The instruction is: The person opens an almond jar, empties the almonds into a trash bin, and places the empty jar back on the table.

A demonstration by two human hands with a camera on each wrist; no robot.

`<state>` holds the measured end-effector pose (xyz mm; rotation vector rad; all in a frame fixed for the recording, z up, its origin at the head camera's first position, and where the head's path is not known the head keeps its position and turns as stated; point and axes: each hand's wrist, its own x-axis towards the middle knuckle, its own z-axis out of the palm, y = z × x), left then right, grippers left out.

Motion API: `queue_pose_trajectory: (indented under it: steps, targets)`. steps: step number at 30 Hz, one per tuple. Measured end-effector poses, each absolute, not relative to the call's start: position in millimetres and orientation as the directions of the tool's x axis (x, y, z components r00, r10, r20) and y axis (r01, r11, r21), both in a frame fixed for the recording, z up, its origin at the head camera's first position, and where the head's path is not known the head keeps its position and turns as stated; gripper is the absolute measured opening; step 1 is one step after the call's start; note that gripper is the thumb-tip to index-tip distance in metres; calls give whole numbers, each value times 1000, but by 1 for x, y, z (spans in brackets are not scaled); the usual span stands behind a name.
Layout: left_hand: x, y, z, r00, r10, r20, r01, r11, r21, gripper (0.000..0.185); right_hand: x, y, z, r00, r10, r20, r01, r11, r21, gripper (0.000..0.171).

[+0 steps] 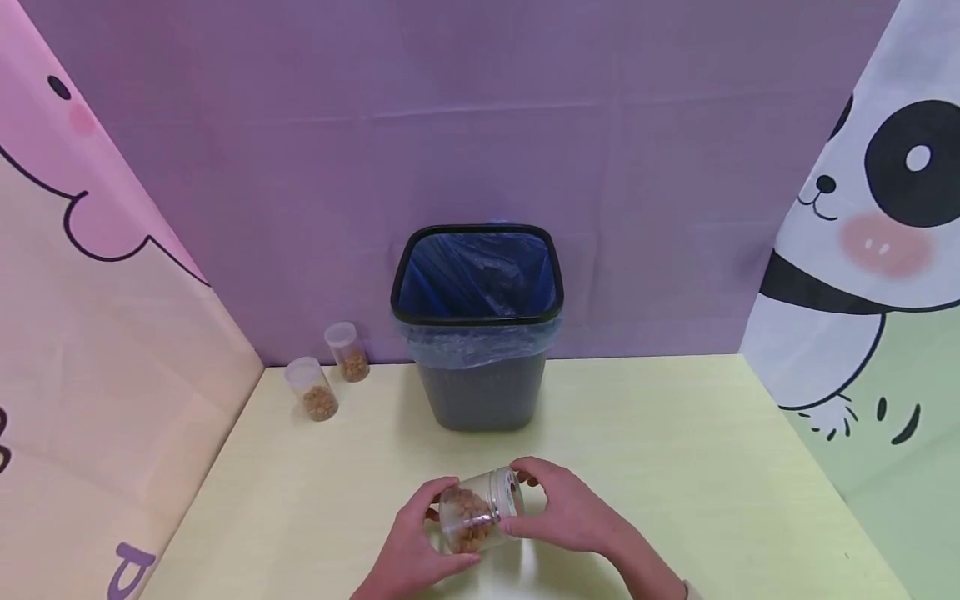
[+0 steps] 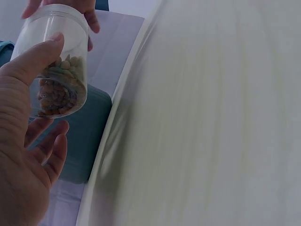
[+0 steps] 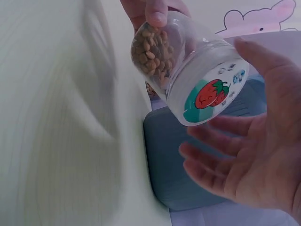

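A clear plastic jar [image 1: 471, 518], part filled with small brown pieces, is held tilted above the front of the table. My left hand [image 1: 416, 537] grips it round its base end, thumb along the side in the left wrist view. At the other end, my right hand [image 1: 566, 510] spans the lid [image 3: 207, 96], with thumb and fingers on opposite sides of it. The lid is on the jar and carries a printed red strawberry and green patch, seen in the right wrist view. Brown pieces [image 3: 153, 52] lie against the jar's lower wall.
A dark bin [image 1: 480, 396] with a blue liner [image 1: 480, 275] stands at the back middle, beyond the hands. Two small lidded containers [image 1: 311, 390] [image 1: 348, 353] of similar brown pieces stand at the back left. Printed cloth walls [image 1: 487, 150] enclose the pale table [image 1: 300, 500].
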<state>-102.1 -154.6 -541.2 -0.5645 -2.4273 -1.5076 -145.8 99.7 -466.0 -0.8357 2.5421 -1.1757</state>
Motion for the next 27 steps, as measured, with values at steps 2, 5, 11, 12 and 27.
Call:
queue_pose_trajectory:
  steps: [2, 5, 11, 12, 27]
  targets:
    - [-104, -155, -541, -897, 214, 386, 441, 404, 801, 91, -147, 101, -467, -797, -600, 69, -431, 485, -761, 71]
    - [-105, -154, -541, -905, 222, 362, 423, 413, 807, 90, -147, 103, -467, -768, -631, 107, -476, 452, -754, 80]
    - [-97, -152, -538, -939, 188, 289, 343, 432, 834, 88, -144, 102, -468, -727, -667, 163, -549, 422, -722, 79]
    - [-96, -152, -538, -941, 186, 283, 337, 436, 834, 87, -143, 102, -468, -727, -667, 164, -551, 422, -720, 79]
    - [-92, -157, -532, -955, 211, 207, 281, 440, 853, 89, -147, 115, -470, -718, -673, 179, -541, 378, -751, 78]
